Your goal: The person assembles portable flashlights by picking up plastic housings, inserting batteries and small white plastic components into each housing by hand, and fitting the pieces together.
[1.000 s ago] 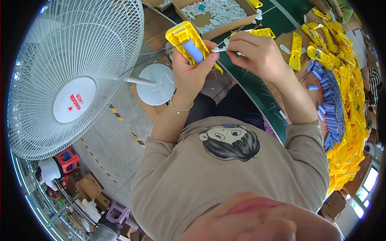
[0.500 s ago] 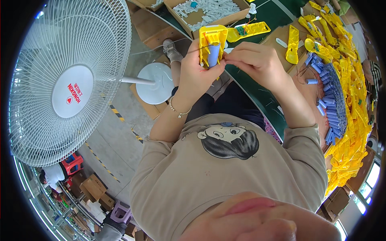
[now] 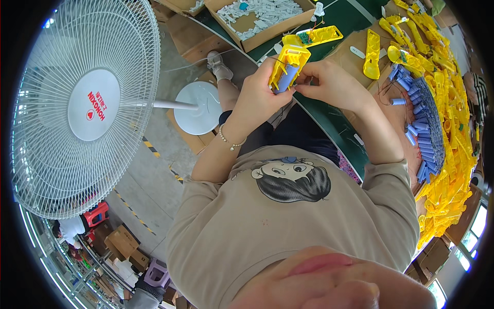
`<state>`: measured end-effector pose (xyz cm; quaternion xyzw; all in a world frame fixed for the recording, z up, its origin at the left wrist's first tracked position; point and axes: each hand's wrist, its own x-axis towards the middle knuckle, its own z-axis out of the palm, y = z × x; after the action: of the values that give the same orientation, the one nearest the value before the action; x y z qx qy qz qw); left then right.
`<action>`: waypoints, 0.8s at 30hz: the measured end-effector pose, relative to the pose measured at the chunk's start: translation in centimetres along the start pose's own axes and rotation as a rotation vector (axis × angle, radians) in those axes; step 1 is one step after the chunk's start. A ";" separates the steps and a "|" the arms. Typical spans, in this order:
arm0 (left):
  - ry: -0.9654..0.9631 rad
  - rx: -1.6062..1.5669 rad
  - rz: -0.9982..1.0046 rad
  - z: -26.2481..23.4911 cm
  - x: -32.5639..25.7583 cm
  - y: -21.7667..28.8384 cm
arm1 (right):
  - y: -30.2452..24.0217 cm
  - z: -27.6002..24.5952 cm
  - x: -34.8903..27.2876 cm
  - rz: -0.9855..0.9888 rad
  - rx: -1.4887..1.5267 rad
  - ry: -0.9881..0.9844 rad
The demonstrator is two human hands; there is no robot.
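Near the chest, above the lap, the left hand (image 3: 256, 98) wraps a yellow shell (image 3: 289, 64) with a blue cell (image 3: 286, 80) seated inside; the right hand (image 3: 329, 85) pinches at its edge. Light, stiff plastic with thin wires, probably best held by the sides. Farther right, cells (image 3: 424, 129) and shells (image 3: 453, 170) cover the table (image 3: 334, 126).

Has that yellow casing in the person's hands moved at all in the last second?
Yes. The yellow casing in the left hand has swung rightward and tipped more upright, away from the white fan and toward the cardboard box.
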<state>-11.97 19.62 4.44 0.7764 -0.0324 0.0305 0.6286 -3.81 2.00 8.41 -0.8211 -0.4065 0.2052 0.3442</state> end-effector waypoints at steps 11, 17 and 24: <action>0.004 -0.562 -0.122 2.8 1.0 -2.9 | 0.7 0.7 1.6 0.325 0.848 0.599; 0.002 -0.428 -0.058 3.7 1.1 -2.8 | 0.9 3.0 2.4 0.383 0.964 0.665; -0.065 -0.408 -0.092 3.0 1.1 -2.5 | 0.7 2.4 2.2 0.347 0.630 0.640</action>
<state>-10.67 17.20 1.47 0.6342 -0.0226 -0.0306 0.7722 -3.63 4.42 6.10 -0.7546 -0.0552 0.1099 0.6445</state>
